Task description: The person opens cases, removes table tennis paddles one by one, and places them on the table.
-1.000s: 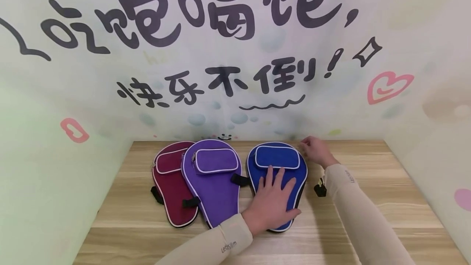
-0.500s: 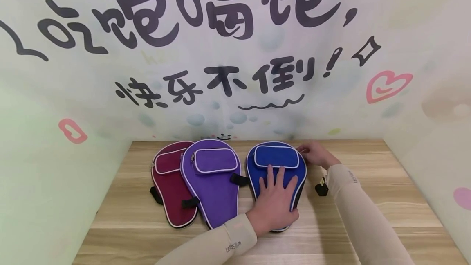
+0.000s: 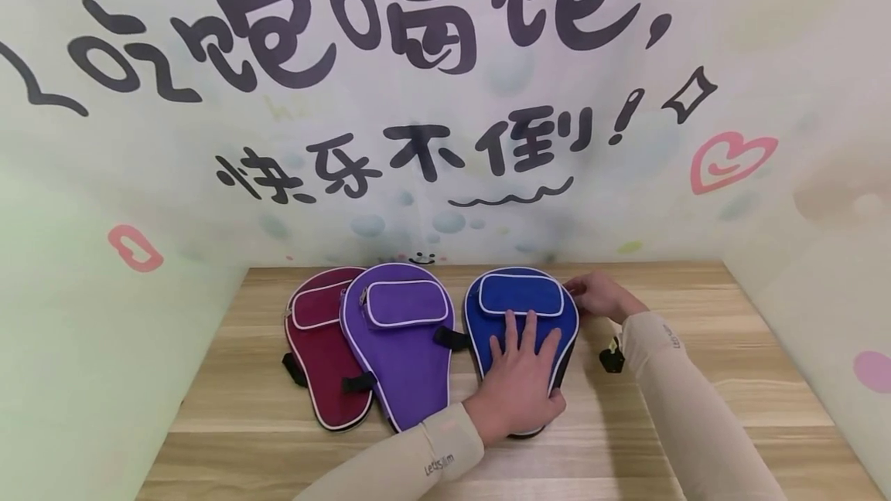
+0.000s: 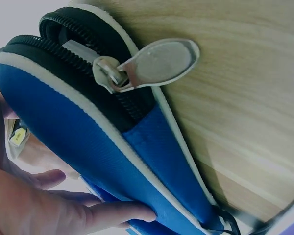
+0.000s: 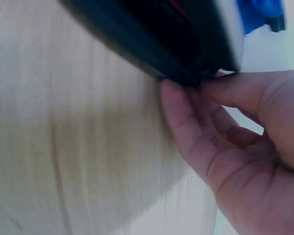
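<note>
Head view: a blue case (image 3: pixel 486 322), shaped like a table-tennis paddle with white piping, is lying on a wooden table (image 3: pixel 752 346), its rounded end pointing toward the wall behind. The left hand (image 3: pixel 520 385) is resting on the case's lower half, fingers spread and fairly straight, just below a small front pocket (image 3: pixel 522 295). The right hand (image 3: pixel 597 296) is reaching to the case's upper right edge with curled fingers. To the left of the case, a purple case (image 3: pixel 414 362) is partly covering a dark red case (image 3: pixel 334 366). Black Chinese lettering (image 3: pixel 425 149) is running across the wall.

Left wrist view: the left hand's fingers are touching the blue side of the case without curling round it. A metal zipper pull (image 4: pixel 161 63) is sticking outward over the table, and beyond it the zipper teeth (image 4: pixel 59 51) are standing apart.

Right wrist view: the right hand's thumb and fingers are pinching together at the case's dark edge; whether they are holding a pull is hidden.
</note>
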Demonstrator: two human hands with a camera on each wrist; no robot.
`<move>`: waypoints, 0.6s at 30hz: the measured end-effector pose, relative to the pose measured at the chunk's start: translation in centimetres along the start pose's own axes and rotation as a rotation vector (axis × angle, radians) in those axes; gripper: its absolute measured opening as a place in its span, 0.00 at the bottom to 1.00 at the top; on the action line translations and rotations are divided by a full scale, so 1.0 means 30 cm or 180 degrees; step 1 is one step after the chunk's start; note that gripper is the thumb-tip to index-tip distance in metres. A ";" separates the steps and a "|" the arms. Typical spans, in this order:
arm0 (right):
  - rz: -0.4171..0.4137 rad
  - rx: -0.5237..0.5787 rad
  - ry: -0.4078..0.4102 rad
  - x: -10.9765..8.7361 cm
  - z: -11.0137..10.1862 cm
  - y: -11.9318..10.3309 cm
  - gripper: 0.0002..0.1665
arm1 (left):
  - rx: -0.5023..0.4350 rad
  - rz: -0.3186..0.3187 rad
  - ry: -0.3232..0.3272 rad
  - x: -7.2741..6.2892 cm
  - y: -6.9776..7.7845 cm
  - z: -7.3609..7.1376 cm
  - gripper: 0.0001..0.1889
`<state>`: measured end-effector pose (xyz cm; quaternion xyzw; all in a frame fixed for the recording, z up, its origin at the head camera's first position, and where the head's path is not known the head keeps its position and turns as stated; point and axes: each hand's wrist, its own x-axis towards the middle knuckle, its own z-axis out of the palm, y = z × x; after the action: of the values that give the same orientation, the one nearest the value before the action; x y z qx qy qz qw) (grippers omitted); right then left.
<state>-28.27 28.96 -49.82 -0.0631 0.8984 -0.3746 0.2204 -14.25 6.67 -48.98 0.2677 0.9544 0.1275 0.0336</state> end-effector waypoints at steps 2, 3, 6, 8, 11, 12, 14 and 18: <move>-0.0084 -0.0145 0.0079 0.002 0.004 0.005 0.22 | -0.0046 0.0008 0.0018 -0.002 -0.001 -0.003 0.45; -0.0133 -0.0184 0.0105 0.003 0.006 0.006 0.21 | -0.0070 0.0014 0.0028 -0.003 -0.001 -0.004 0.45; -0.0209 -0.0299 0.0185 0.002 0.011 0.010 0.21 | -0.0088 0.0060 0.0067 -0.008 0.000 -0.007 0.44; -0.0241 -0.0323 0.0200 0.001 0.012 0.011 0.21 | -0.0078 0.0085 0.0094 -0.011 0.002 -0.008 0.44; -0.0287 -0.0367 0.0195 -0.001 0.013 0.014 0.22 | -0.0050 0.0089 0.0133 -0.014 0.003 -0.008 0.44; -0.0308 -0.0371 0.0190 0.000 0.013 0.015 0.22 | -0.0046 0.0084 0.0142 -0.015 0.003 -0.008 0.44; -0.0341 -0.0416 0.0191 0.000 0.014 0.019 0.22 | -0.0041 0.0075 0.0142 -0.015 0.003 -0.010 0.43; -0.0485 -0.0591 0.0243 0.003 0.017 0.030 0.22 | -0.0046 0.0109 0.0119 -0.017 0.002 -0.018 0.39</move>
<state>-28.07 29.24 -50.81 -0.1370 0.9295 -0.3076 0.1501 -13.85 6.34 -48.45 0.2812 0.9493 0.1399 0.0155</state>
